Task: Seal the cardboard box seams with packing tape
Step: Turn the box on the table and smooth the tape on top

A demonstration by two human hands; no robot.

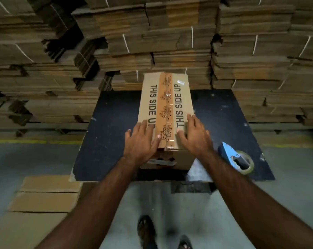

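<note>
A closed cardboard box (184, 94) printed "THIS SIDE UP" stands on a dark blue table (112, 133). A strip of printed clear tape (165, 106) runs down its middle seam and over the near edge. My left hand (141, 142) lies flat on the near left part of the lid, fingers spread, thumb touching the tape. My right hand (193, 135) presses flat on the near right part, thumb at the tape's edge. A blue tape dispenser (236, 159) with a clear roll lies on the table to the right of my right wrist.
Tall stacks of flattened, strapped cartons (170, 38) fill the wall behind and beside the table. Flat cardboard sheets (46, 194) lie on the grey floor at the lower left. My sandalled feet (146, 229) stand at the table's front edge.
</note>
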